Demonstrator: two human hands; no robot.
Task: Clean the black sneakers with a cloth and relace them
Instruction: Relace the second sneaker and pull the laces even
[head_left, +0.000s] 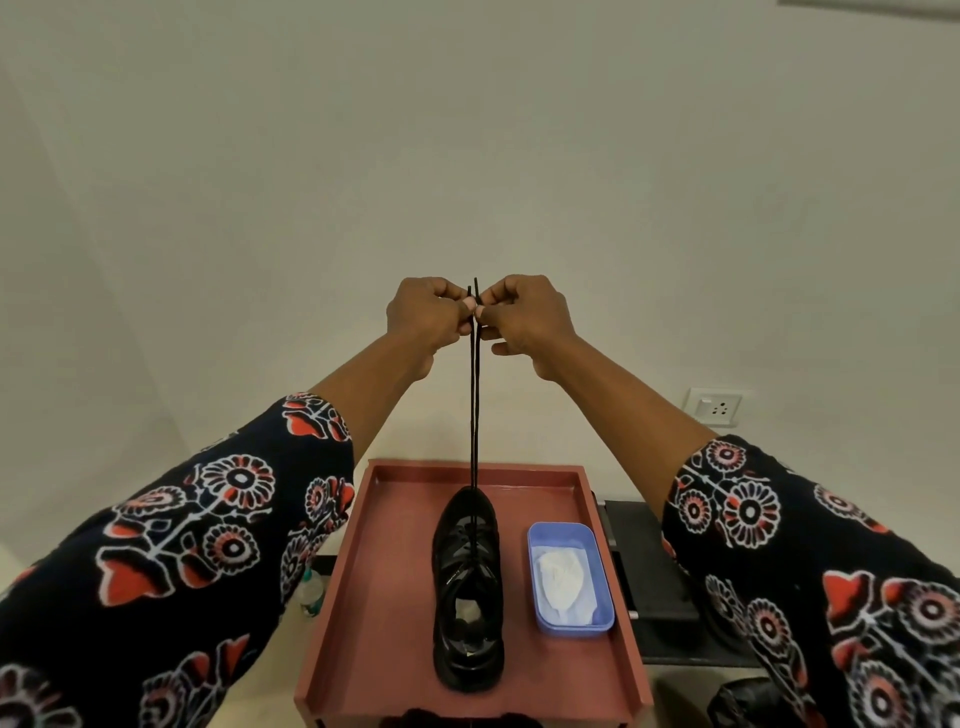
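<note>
Head view — hands (475, 317) pinching lace (474, 405)

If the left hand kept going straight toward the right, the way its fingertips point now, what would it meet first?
The right hand: the left hand pinches the lace ends beside it, fingertips apparently nearly touching, though depth is unclear.

We can't really see the fingertips of the left hand (423, 317) or right hand (524, 319), they're curled in where they pinch the lace (474, 395), and the lace's lower run just melts into the black sneaker (469, 587), so which eyelets it goes through is anyone's guess. There's a second dark shoe (719, 618) mostly hidden behind the right sleeve (810, 561). The bottle (310, 592) peeks out past the left sleeve (171, 545) with an unreadable label, and the tray (363, 597) gets cut off at the bottom edge.
</note>
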